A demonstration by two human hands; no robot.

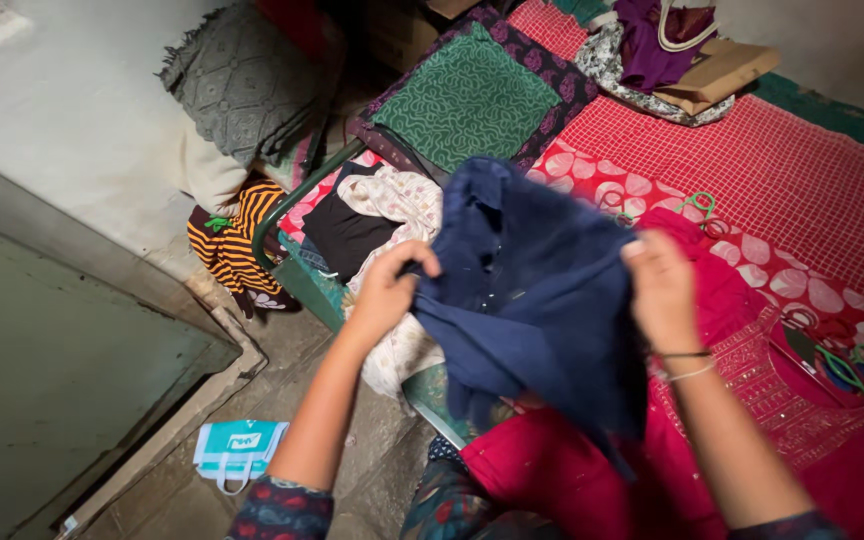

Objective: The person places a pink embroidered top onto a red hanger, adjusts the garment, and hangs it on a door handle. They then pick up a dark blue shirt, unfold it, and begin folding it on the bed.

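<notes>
Basically, left hand (pixel 384 290) and right hand (pixel 660 290) each pinched an edge of the navy shirt (pixel 537 290), collar up-left, length hanging toward the lap, above a red garment (pixel 752 420) on the bed (pixel 802 180).
</notes>
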